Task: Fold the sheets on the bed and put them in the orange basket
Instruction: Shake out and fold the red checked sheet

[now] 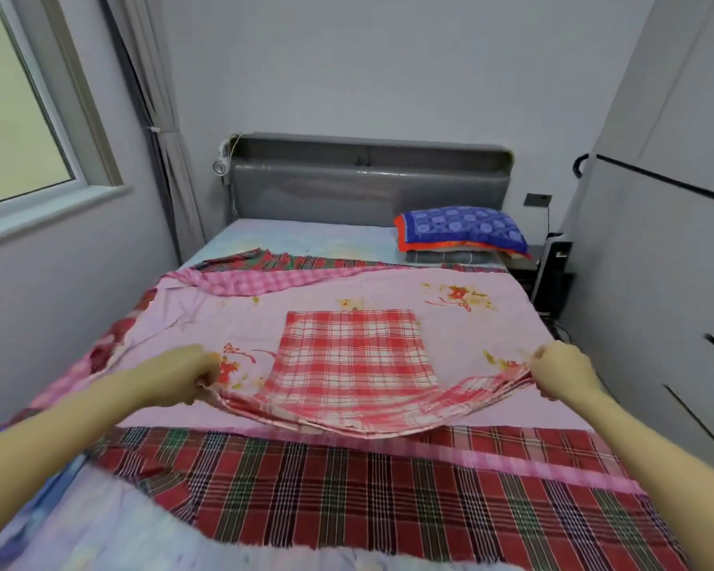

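Left hand (pixel 182 377) and right hand (pixel 561 375) each pinch a near corner of my red-checked sheet (pixel 351 352), on the pink sheet (pixel 223 319), middle of the bed (pixel 306 236). Folding underway; next, both corners must meet its far edge

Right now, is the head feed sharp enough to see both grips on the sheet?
Head view: left hand and right hand are soft with motion blur, yet both visibly pinch the red-checked sheet; wide-angle distortion bends the window frame; light is even, without glare.

Soft, even daylight from the window (pixel 13 117) — wide-angle bending, blurred near edges.
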Demonstrator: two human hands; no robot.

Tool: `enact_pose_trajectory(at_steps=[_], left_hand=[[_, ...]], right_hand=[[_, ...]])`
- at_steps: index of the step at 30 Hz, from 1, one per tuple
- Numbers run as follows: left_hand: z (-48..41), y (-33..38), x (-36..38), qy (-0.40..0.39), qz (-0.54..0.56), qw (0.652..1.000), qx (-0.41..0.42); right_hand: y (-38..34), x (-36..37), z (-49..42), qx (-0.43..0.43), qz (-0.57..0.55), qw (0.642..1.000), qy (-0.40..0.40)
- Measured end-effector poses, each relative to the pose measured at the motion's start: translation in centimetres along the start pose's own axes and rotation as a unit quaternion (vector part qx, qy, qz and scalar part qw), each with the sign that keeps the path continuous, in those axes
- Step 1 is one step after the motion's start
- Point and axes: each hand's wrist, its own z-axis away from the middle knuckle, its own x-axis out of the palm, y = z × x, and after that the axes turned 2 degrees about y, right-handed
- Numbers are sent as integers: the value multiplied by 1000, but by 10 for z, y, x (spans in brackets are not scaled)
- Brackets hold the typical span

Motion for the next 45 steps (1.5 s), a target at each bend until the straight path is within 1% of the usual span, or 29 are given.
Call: enact_pose_trajectory(at_steps=[3,5,7,9,10,12,14,16,19,22,24,25,27,29,30,33,35,37,39,42,45], left_hand=[[40,24,33,-47,-26,998,-18],[67,40,49,-100,-2,995,-26],[95,56,57,-186,68,979,-41],[114,64,54,-263,155,950,-62],[128,68,53,-298,179,935,-67],[147,69,49,-342,198,917,-64],[159,63,49,-354,222,906,-62],[163,53,51,-353,254,898,-71],[153,37,64,-313,271,906,-90],[129,24,91,-210,306,919,-132],[99,10,108,-131,344,915,-165],[84,6,114,-100,358,912,-176],[49,-5,121,-46,367,910,-187],[13,-12,123,-5,375,906,-194],[-6,-16,125,10,381,903,-201],[-65,-33,135,31,368,905,-212],[-107,-44,144,42,357,906,-225],[-138,-49,154,73,353,896,-260],[-169,-52,163,109,355,880,-295],[-215,-54,177,111,367,871,-307],[-258,-57,195,111,363,868,-321]], right_hand=[[30,8,48,-10,127,989,-70],[45,7,84,-16,195,974,-118],[56,4,121,-9,244,953,-177],[59,-2,141,-6,282,930,-233],[61,-4,153,-6,289,921,-261],[63,-9,169,12,276,917,-288],[63,-11,175,29,254,921,-293],[62,-9,173,55,232,930,-280],[61,4,157,69,182,952,-237],[56,24,135,107,85,975,-177],[51,47,107,154,-24,975,-157],[49,55,98,192,-92,966,-147],[46,72,74,266,-208,933,-123],[43,86,51,316,-268,905,-100],[41,95,38,346,-301,885,-83],[40,133,-8,407,-382,829,-26],[32,155,-36,420,-392,819,1],[11,163,-49,428,-414,803,17],[-5,171,-68,414,-413,811,16],[-11,193,-106,424,-434,795,24],[-12,220,-148,423,-442,791,-7]])
